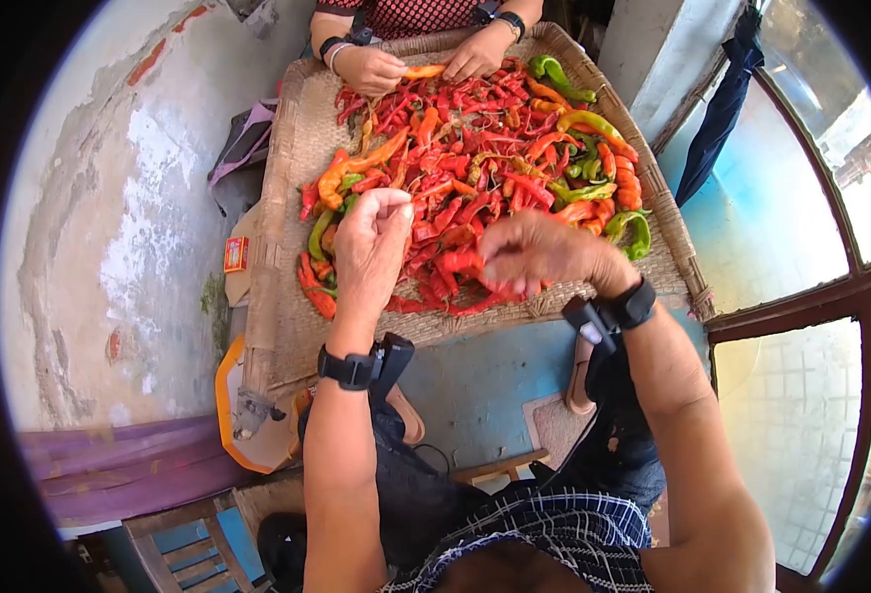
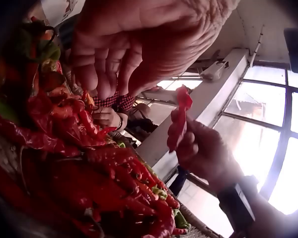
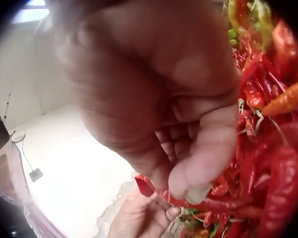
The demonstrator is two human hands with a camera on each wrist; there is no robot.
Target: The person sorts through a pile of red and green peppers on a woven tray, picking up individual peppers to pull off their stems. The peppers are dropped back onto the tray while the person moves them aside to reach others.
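Observation:
A red chili pepper (image 2: 177,131) is pinched between the thumb and fingers of my right hand (image 1: 549,252), over the near part of the chili heap (image 1: 455,212). In the right wrist view that pepper (image 3: 221,203) lies across below the fingertips, with my left hand (image 3: 139,215) behind its far end. My left hand (image 1: 374,252) is over the heap's left side, fingers bent and thumb near the forefinger; I cannot tell whether something small is between the tips. Red, orange and green peppers lie about both hands.
A woven tray (image 1: 292,198) with a raised rim bears the peppers. Across it, another person's hands (image 1: 371,69) hold an orange pepper (image 1: 424,72). A peeling wall (image 1: 139,217) stands at the left, glazed windows (image 1: 791,425) at the right. An orange-rimmed container (image 1: 230,395) sits beside the tray.

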